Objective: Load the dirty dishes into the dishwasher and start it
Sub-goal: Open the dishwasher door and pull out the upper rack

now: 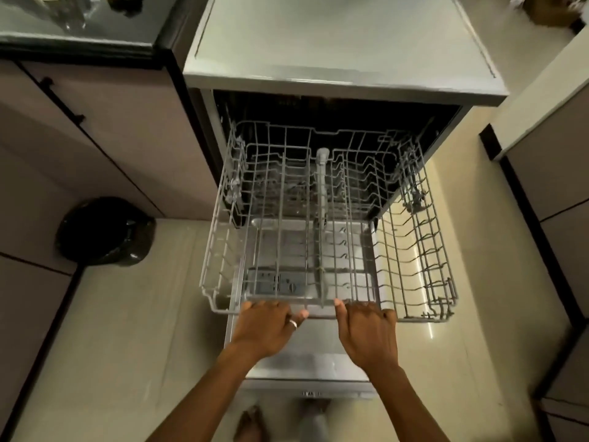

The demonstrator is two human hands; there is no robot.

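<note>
The rack [328, 224] is pulled out of the dishwasher [334, 59] over the door [302, 362], with a bin [105, 231] placed at left

The dishwasher [334, 43] is seen from above with its door [314, 344] let down flat. The wire rack [441, 250] is drawn out over it from the dark tub at 12 o'clock. The rack's front rim is gripped by 2 hands, fingers curled over the wire: the left hand [267, 325] at 7 o'clock of the rack, the right hand [366, 331] at 5 o'clock. A ring [293, 324] is worn on the left hand. A grey tube [322, 183] is laid along the rack's middle. At 9 o'clock of the rack a black-bagged bin [105, 231] is set on the pale tiled floor [143, 314], beside the cabinets [95, 138] — a dark counter [73, 27] is seen at 11 o'clock.
</note>
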